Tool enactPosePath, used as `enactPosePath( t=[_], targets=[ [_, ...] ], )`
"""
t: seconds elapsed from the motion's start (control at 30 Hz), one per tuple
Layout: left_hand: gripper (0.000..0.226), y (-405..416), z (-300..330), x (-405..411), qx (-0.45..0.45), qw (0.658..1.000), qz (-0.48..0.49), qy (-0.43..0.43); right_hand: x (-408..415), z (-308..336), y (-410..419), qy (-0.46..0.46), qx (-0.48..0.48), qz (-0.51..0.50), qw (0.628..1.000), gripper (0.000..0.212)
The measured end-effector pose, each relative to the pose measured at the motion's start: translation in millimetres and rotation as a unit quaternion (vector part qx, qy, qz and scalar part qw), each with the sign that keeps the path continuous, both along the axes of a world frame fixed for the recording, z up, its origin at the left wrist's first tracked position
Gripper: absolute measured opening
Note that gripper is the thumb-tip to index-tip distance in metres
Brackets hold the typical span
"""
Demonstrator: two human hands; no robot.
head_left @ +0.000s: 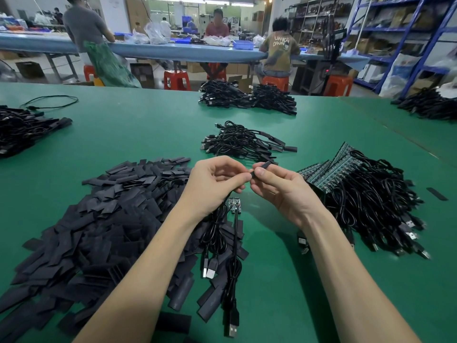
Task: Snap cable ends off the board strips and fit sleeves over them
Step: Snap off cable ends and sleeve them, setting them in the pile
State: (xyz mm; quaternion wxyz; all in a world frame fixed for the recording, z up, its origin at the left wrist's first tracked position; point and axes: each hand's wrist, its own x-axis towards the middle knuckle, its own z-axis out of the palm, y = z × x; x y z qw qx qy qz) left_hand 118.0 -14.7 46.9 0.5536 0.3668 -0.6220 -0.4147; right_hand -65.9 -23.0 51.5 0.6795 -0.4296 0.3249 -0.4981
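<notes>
Two hands are meeting above the green worktop [272, 280]. The right hand [279, 186] is pinching a black sleeve [262, 167] in a narrow grip, while the left hand [217, 179] is closing its fingers around what seems to be a cable end, its black cable [232, 243] trailing down beside the sleeve pile [99, 219].

Green table [148, 134]; black sleeves [99, 231] piled left, black cables [371, 206] right; red stools [176, 80] and blue shelving [408, 33] far.
</notes>
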Motion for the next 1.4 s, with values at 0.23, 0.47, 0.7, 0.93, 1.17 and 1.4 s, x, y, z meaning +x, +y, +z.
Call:
enactPosePath(
  t=[0.23, 0.47, 0.7, 0.93, 1.17, 1.4],
  targets=[
    [0.009, -1.3, 0.8, 0.1, 0.023, 0.999, -0.003, 0.024, 5.6, 2.3, 1.7, 0.032, -0.043, -0.049, 0.997, 0.031],
    [0.012, -2.1, -0.8, -2.6, 0.048, 0.998, 0.004, 0.045, 16.7, 3.7, 3.8, -0.014, -0.087, -0.127, 0.988, 0.026],
    [0.015, -2.0, -2.8, -4.2, 0.05, 0.997, 0.027, 0.049, 22.3, 0.6, 2.6, -0.004, -0.084, -0.163, 0.983, 0.022],
    [0.013, -2.2, -3.4, -2.4, 0.039, 0.998, 0.04, 0.035, 26.6, -3.7, 2.7, -0.024, -0.077, -0.161, 0.984, 0.021],
    [0.012, -2.8, -1.7, -4.7, 0.038, 0.997, 0.043, 0.043, 27.3, -1.6, 2.7, -0.019, -0.087, -0.177, 0.98, 0.02],
    [0.011, -3.8, -4.9, -2.5, 0.041, 0.998, 0.045, 0.032, 27.9, -3.2, 2.5, -0.006, -0.078, -0.194, 0.978, 0.018]
  ],
)
